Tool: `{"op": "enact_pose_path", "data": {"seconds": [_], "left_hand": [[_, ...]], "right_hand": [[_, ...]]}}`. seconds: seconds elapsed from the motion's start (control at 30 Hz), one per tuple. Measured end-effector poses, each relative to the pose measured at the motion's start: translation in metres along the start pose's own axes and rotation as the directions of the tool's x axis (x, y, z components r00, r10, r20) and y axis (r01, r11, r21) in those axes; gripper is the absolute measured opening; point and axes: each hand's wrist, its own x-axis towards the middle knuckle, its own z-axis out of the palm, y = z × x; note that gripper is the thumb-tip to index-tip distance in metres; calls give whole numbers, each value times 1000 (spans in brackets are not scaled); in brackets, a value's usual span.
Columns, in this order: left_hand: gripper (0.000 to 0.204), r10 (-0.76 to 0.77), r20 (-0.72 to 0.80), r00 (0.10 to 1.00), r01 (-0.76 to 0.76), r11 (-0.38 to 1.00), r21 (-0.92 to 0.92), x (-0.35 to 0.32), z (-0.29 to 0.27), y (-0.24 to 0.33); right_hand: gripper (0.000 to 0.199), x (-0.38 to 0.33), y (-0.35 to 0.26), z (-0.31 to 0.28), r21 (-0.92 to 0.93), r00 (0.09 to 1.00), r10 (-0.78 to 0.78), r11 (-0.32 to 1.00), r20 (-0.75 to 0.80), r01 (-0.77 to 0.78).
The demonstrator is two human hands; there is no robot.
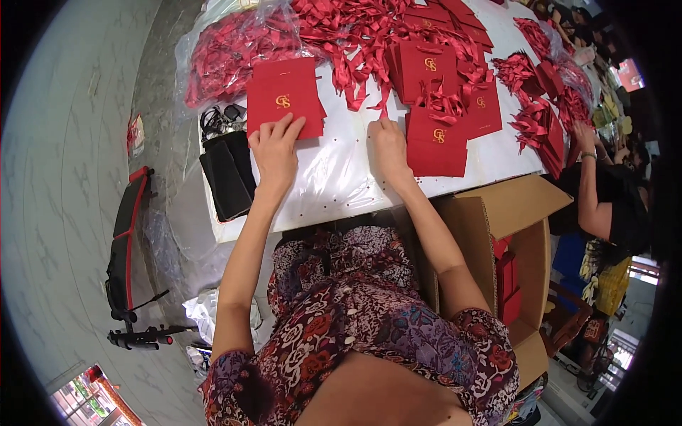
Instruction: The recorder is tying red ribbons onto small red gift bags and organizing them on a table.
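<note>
My left hand (275, 153) rests on the lower edge of a small stack of flat red paper bags (284, 82) with a gold emblem, its fingers spread over the top one. My right hand (389, 150) is closed, and the end of a red ribbon (383, 110) runs into its fingertips from the heap of red ribbons (348, 67) beyond. Just right of that hand lie several red bags (437, 160) with ribbon handles, overlapping one another.
A black pouch (229, 177) and dark cables (220, 119) lie at the table's left edge. Behind them sits a plastic bag of red ribbons (238, 53). An open cardboard box (515, 220) with red items stands at the right. A co-worker's arm (588, 177) reaches toward bags at the far right.
</note>
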Motion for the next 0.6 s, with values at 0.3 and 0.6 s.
{"op": "enact_pose_path", "data": {"seconds": [0.3, 0.6], "left_hand": [[39, 170, 154, 973, -127, 958, -256, -76, -21, 72], [44, 83, 234, 969, 30, 897, -441, -92, -4, 70]], "right_hand": [[8, -12, -6, -10, 276, 994, 75, 960, -75, -52], [13, -35, -15, -42, 437, 947, -99, 869, -306, 232]]}}
